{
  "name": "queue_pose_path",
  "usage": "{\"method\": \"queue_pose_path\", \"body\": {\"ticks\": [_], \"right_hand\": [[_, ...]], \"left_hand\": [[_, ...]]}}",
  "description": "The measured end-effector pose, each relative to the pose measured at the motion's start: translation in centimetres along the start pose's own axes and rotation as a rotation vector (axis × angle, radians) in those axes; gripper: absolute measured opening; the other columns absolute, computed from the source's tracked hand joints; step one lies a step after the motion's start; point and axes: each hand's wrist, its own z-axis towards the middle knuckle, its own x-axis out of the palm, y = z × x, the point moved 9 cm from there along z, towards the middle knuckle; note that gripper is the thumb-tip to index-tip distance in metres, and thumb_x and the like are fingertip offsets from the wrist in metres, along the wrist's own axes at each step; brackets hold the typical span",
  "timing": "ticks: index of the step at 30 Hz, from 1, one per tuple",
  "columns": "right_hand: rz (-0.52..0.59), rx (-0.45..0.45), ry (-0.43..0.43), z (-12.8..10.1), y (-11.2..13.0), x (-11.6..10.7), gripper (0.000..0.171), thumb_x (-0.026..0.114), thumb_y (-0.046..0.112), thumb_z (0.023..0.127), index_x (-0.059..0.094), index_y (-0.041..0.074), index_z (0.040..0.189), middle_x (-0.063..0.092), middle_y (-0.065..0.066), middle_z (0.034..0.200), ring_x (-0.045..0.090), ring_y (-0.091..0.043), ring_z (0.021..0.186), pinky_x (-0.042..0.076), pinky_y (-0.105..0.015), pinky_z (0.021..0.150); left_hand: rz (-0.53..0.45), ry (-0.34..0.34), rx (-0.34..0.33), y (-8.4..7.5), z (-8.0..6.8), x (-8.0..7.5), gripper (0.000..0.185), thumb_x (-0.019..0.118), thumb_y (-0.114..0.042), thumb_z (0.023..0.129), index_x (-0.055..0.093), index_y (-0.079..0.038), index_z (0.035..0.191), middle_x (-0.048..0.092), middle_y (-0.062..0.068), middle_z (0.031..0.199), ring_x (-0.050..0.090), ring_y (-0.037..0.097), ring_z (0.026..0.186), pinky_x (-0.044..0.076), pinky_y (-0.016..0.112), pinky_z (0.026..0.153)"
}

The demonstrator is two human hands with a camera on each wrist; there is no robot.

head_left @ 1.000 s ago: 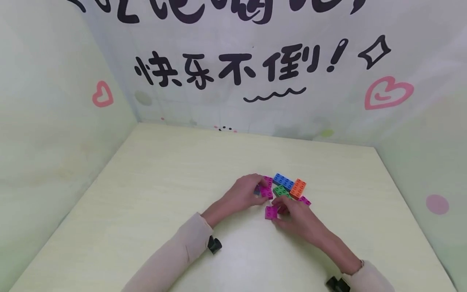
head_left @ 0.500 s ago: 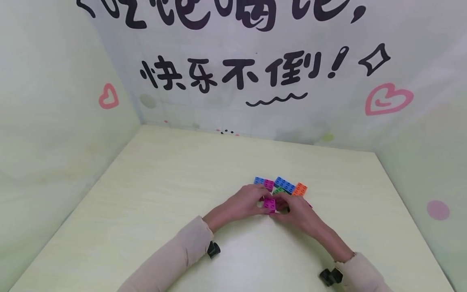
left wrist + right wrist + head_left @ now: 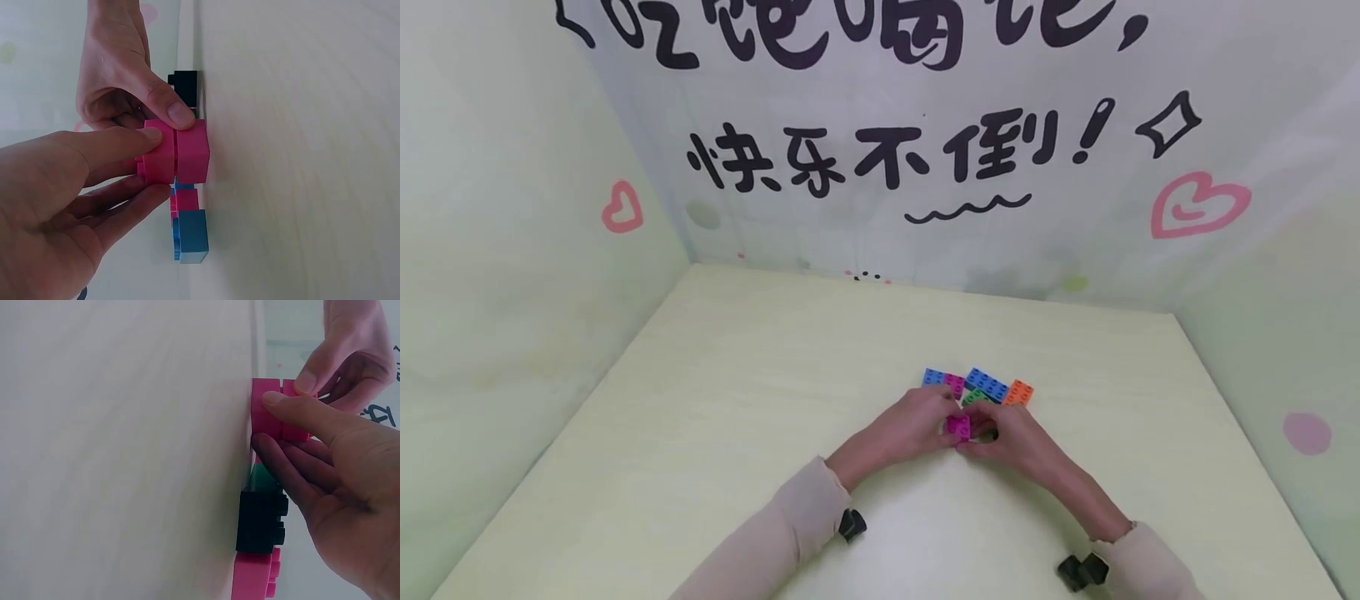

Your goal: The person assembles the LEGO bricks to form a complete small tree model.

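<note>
Two pink toy building bricks are stacked one over the other between my hands, with a thin seam visible between them in both wrist views. My left hand (image 3: 917,423) pinches the upper pink brick (image 3: 160,164) between thumb and fingers. The lower pink brick (image 3: 265,419) sits at table level, gripped by thumb and fingers of my right hand (image 3: 1018,435). Seen from the head, the fingers of both hands cover much of the pair. Just behind them lies a green brick (image 3: 975,397), partly hidden by the right hand.
Behind the hands lie a long blue brick (image 3: 987,384), an orange brick (image 3: 1020,392), another blue brick (image 3: 933,377) and a pink brick (image 3: 955,383). In the right wrist view, a black brick (image 3: 256,522) and another pink brick (image 3: 251,576) stand near the right hand. Printed walls enclose the table (image 3: 737,350).
My left hand took a pink brick from beside the group and brought it toward me onto the one in my right hand. Over the last half second the hands have barely shifted.
</note>
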Motion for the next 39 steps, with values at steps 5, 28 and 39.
{"method": "queue_pose_path", "body": {"ticks": [5,28,39], "right_hand": [[0.028,0.035,0.023,-0.4,-0.3,0.3,0.044,0.081,0.016,0.078,0.065,0.010,0.118,0.071,0.001,0.097,0.067,-0.009,0.083,0.055,-0.022,0.074],[0.165,-0.034,0.031,-0.7,-0.5,-1.2,0.034,0.077,0.022,0.082,0.070,0.013,0.114,0.074,-0.005,0.102,0.072,-0.013,0.088,0.056,-0.020,0.072],[0.207,-0.005,0.020,-0.6,-0.9,-1.2,0.035,0.077,0.019,0.081,0.072,0.009,0.113,0.073,-0.011,0.107,0.073,-0.016,0.090,0.056,-0.022,0.071]], "left_hand": [[-0.077,0.007,-0.072,0.5,-0.3,0.5,0.034,0.077,-0.030,0.082,0.071,-0.015,0.112,0.068,-0.005,0.103,0.060,0.007,0.092,0.047,0.018,0.079],[-0.269,-0.084,-0.131,1.1,-0.3,0.0,0.023,0.079,-0.024,0.080,0.076,-0.012,0.099,0.074,-0.005,0.087,0.059,-0.005,0.072,0.047,0.010,0.066],[-0.308,-0.102,-0.121,1.4,-0.1,0.2,0.021,0.079,-0.022,0.080,0.077,-0.012,0.098,0.074,-0.005,0.086,0.061,-0.006,0.072,0.047,0.010,0.065]]}}
